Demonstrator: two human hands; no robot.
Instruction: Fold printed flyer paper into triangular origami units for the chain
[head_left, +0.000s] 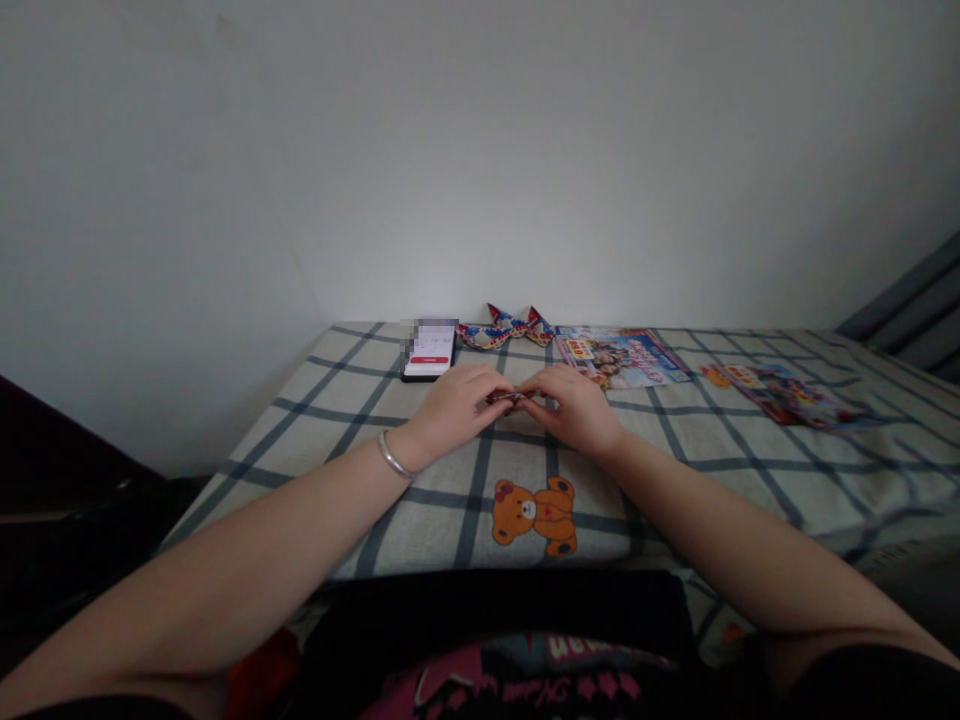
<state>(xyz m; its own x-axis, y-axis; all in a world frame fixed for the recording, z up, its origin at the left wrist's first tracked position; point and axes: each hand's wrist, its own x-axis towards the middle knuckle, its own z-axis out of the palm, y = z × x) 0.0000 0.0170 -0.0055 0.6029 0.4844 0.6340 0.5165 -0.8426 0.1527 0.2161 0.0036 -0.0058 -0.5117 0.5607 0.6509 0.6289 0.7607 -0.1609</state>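
Observation:
My left hand point(456, 407) and my right hand point(574, 405) meet over a checked sheet point(315, 420) on a bed. Both pinch a small, thin, dark object point(512, 398) between their fingertips; it is too small to name. A silver bangle point(393, 455) sits on my left wrist. Both forearms rest on the sheet.
A phone point(430, 350) with a lit screen lies just beyond my left hand. A patterned strip point(504, 328) lies by the wall. Two colourful printed sheets point(621, 357) point(784, 393) lie to the right. An orange bear print point(535, 514) marks the sheet near me. A white wall stands behind.

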